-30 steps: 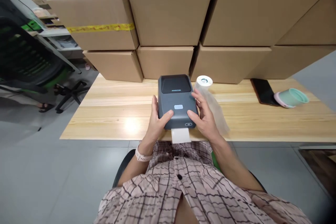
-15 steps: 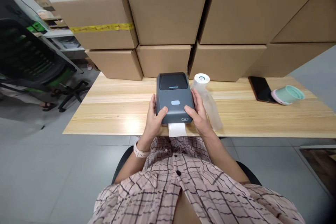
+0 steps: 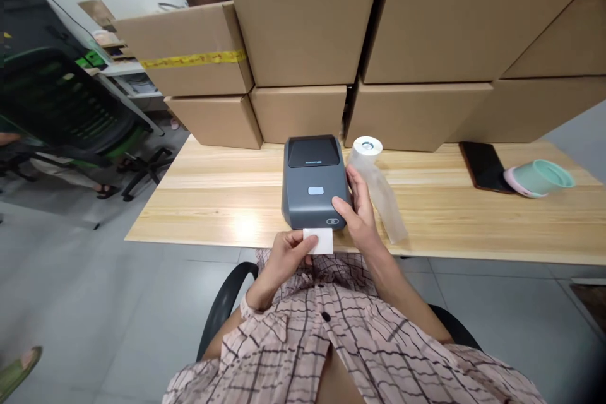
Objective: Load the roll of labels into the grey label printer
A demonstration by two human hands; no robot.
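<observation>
A dark grey label printer point(image 3: 313, 180) sits on the wooden table point(image 3: 213, 202), a short white label strip point(image 3: 324, 242) sticking out of its front slot. My left hand point(image 3: 288, 259) pinches the left edge of that strip, thumb on top and fingers underneath. Against the printer's right side rests my right hand point(image 3: 360, 218), its thumb on the top cover and its fingers along the side. Just right of the printer stands a roll of white labels point(image 3: 367, 148), with a translucent strip point(image 3: 386, 202) trailing from it toward the front edge.
Stacked cardboard boxes point(image 3: 303, 25) line the table's back. A black phone point(image 3: 485, 167) lies at the right, with a mint-green and pink cup point(image 3: 540, 178) tipped beside it. An office chair point(image 3: 71, 107) stands left. Behind the boxes a person's hair shows; another person's foot is at lower left.
My left hand has left the printer's left side and moved down to the label strip, now pinching it. My right hand stays on the printer. The view has shifted slightly.
</observation>
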